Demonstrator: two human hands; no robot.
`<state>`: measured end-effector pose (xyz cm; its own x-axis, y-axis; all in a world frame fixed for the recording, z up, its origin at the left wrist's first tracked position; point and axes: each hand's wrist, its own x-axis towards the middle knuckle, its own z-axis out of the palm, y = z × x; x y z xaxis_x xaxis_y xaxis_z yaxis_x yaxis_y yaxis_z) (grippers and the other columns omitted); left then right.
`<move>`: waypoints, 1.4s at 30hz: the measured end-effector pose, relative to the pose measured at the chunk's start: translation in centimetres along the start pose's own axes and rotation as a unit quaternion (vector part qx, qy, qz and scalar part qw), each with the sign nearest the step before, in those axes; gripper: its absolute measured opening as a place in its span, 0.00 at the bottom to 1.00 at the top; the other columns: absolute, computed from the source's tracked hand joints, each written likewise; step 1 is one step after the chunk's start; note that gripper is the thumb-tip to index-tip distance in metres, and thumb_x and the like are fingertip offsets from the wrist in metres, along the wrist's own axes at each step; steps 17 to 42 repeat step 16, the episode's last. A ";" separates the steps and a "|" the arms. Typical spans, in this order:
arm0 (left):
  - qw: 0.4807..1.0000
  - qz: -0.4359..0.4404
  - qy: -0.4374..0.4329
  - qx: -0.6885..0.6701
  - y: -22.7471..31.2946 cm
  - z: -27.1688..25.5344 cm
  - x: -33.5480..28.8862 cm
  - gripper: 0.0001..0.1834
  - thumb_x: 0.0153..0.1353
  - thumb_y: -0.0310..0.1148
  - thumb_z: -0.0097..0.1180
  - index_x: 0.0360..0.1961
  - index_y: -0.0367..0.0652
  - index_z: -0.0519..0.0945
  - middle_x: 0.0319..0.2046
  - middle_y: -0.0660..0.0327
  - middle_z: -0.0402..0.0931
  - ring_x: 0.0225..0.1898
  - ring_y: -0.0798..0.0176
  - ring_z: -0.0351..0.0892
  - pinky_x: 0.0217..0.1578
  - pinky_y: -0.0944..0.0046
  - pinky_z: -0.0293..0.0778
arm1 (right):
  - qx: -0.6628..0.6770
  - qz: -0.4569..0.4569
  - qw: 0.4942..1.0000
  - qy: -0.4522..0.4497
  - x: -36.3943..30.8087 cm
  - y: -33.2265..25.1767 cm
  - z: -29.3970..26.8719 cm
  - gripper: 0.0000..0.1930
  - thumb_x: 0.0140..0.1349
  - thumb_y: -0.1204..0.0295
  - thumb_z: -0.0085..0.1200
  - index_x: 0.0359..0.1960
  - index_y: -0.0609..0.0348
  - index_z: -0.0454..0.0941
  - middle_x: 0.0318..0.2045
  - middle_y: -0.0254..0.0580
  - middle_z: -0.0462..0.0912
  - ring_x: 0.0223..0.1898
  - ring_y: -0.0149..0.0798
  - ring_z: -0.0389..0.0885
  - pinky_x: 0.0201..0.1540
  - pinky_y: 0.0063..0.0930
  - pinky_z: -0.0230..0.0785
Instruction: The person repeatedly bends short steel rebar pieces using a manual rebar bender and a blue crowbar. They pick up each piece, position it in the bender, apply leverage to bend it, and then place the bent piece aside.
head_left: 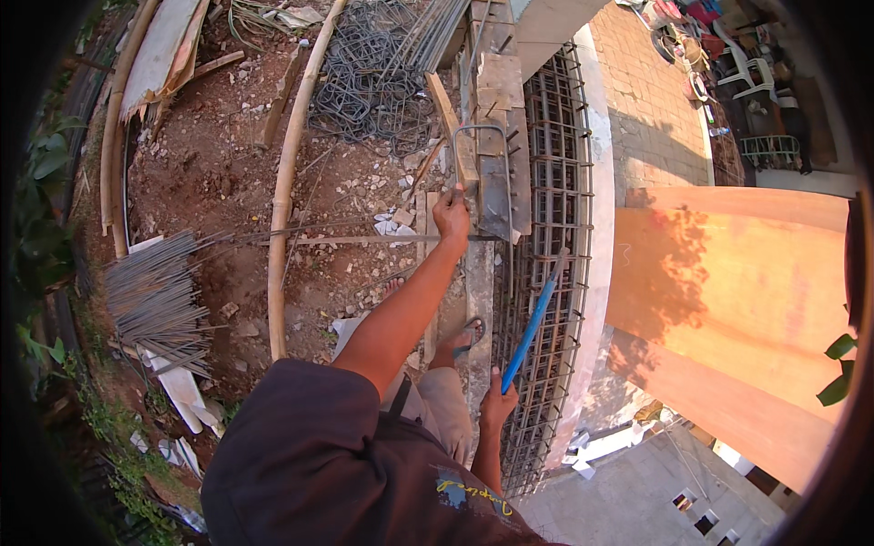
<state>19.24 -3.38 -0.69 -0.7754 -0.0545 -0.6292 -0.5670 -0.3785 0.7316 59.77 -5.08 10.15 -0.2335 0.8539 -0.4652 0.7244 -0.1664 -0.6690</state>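
Observation:
My left hand (451,216) is closed around one leg of a thin steel rod bent into a rectangular stirrup (480,126). The stirrup lies over a wooden bending bench (500,84) with a dark metal plate (492,205) and short upright pegs. Lower down, my right hand (497,402) grips the lower end of a blue-handled rebar bending bar (530,337). The bar slants up to the right, its bare metal end above a long rebar cage (555,155), apart from the stirrup. Whether the stirrup touches the pegs cannot be made out.
Finished stirrups (369,82) lie heaped beyond the bench. Cut steel rods (159,305) are bundled at the left. A bamboo pole (289,173) crosses the rubble-strewn dirt. Right of the cage stand a pale wall edge (596,136) and orange-brown plywood sheets (728,282).

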 end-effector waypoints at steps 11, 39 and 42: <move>0.981 -0.060 -0.103 0.151 8.9 6.1 9.5 0.31 0.73 0.63 0.59 0.54 0.43 0.81 0.23 0.70 0.61 0.19 0.71 0.59 0.18 0.64 0.58 | -0.043 -0.006 0.993 -0.106 1.7 -5.3 -4.6 0.19 0.71 0.61 0.67 0.32 0.67 0.79 0.22 0.32 0.73 0.26 0.29 0.68 0.30 0.35 0.63; 0.967 -0.074 -0.134 0.203 9.8 7.7 15.4 0.33 0.63 0.65 0.70 0.53 0.49 0.84 0.23 0.69 0.58 0.20 0.71 0.56 0.18 0.63 0.52 | -0.232 -0.028 0.966 -0.108 8.8 -9.5 -7.9 0.21 0.72 0.55 0.66 0.33 0.64 0.84 0.21 0.34 0.76 0.26 0.29 0.68 0.31 0.32 0.62; 0.967 -0.074 -0.134 0.203 9.8 7.7 15.4 0.33 0.63 0.65 0.70 0.53 0.49 0.84 0.23 0.69 0.58 0.20 0.71 0.56 0.18 0.63 0.52 | -0.232 -0.028 0.966 -0.108 8.8 -9.5 -7.9 0.21 0.72 0.55 0.66 0.33 0.64 0.84 0.21 0.34 0.76 0.26 0.29 0.68 0.31 0.32 0.62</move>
